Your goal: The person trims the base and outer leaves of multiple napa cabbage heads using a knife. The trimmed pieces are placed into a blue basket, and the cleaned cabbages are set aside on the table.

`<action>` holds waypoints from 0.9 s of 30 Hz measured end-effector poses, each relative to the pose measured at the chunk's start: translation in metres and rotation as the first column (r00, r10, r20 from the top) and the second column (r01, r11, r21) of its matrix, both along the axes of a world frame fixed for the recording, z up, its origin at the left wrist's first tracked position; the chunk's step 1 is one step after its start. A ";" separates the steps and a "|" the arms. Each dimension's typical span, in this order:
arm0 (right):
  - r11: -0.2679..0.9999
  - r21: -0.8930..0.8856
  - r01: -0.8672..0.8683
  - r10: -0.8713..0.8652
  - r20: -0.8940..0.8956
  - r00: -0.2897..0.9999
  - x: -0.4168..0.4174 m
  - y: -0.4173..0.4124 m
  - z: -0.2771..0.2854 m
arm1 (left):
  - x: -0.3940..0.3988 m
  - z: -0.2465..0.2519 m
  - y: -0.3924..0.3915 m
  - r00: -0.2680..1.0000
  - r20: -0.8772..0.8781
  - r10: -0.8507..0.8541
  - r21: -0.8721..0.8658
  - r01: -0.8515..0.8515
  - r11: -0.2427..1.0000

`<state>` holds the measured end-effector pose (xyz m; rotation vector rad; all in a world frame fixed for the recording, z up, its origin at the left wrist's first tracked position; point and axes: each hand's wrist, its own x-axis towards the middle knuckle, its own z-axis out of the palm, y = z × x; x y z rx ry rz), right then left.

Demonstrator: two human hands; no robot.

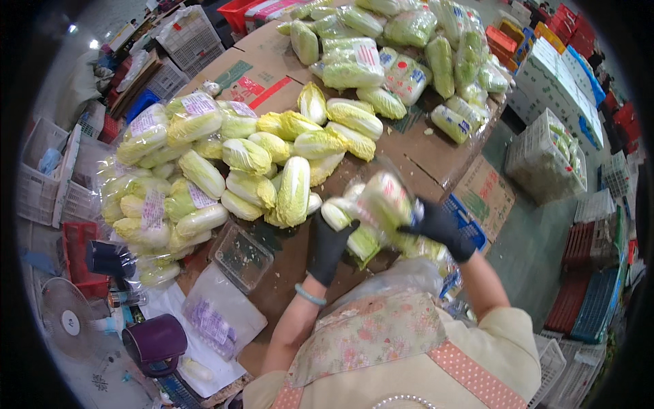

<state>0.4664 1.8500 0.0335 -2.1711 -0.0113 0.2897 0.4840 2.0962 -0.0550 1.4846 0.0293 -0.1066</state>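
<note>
My left hand (331, 245), in a black glove, grips a small napa cabbage (352, 230) at the table's near edge. Beside it, my right hand (439, 227), also gloved in black, is at a blurred, printed clear plastic bag (388, 199) with cabbage in it; its exact grip is hard to make out. Loose yellow-green napa cabbages (294, 191) lie in a pile ahead of my left hand. Bagged cabbages with purple-printed labels (153, 204) are heaped at the left. More bagged cabbages (352, 61) cover the table's far end.
Cardboard (424, 158) covers the table. Near its left edge are a clear plastic tub (241, 256), a bag of purple-printed labels (219, 317) and a purple mug (156, 342). A fan (70, 322) stands farther left. On the right are a blue basket (465, 220) and a white crate (541, 163) of bagged cabbages.
</note>
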 end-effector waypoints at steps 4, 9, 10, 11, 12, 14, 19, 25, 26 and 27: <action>0.959 -0.176 0.220 -0.187 0.189 0.964 0.072 -0.077 -0.043 | 0.000 0.003 0.005 0.993 -0.095 -0.065 -0.080 0.057 0.995; 0.903 -0.293 0.313 -0.221 0.307 0.926 0.099 -0.103 -0.053 | -0.015 -0.023 0.027 0.966 -0.238 -0.102 -0.398 -0.002 0.917; 0.909 -0.261 0.325 -0.217 0.370 0.903 0.092 -0.096 -0.057 | -0.019 -0.028 0.035 0.933 -0.316 -0.172 -0.602 -0.057 0.796; 0.902 -0.231 0.364 -0.233 0.449 0.863 0.088 -0.089 -0.058 | -0.023 -0.032 0.040 0.892 -0.370 -0.261 -0.765 -0.133 0.630; 0.894 -0.195 0.403 -0.253 0.522 0.815 0.083 -0.080 -0.056 | -0.028 -0.022 0.036 0.923 -0.335 -0.190 -0.735 -0.130 0.666; 0.912 -0.083 0.402 -0.270 0.616 0.740 0.069 -0.061 -0.044 | -0.033 -0.016 0.039 0.978 -0.150 -0.142 -0.499 0.049 0.865; 0.951 0.299 0.086 -0.228 0.483 0.845 -0.012 -0.025 0.019 | -0.045 0.050 0.027 0.958 -0.125 -0.259 0.208 0.280 0.937; 0.986 -0.133 0.097 -0.024 0.466 0.884 -0.099 -0.034 0.031 | -0.045 0.102 -0.071 0.880 0.116 -0.460 0.263 0.420 0.869; 0.976 -0.176 0.131 -0.028 0.489 0.872 -0.110 -0.035 0.033 | -0.047 0.099 -0.083 0.850 0.147 -0.506 0.269 0.458 0.847; 0.949 -0.282 0.144 -0.005 0.440 0.898 -0.119 -0.035 0.034 | -0.050 0.099 -0.093 0.822 0.184 -0.539 0.278 0.483 0.831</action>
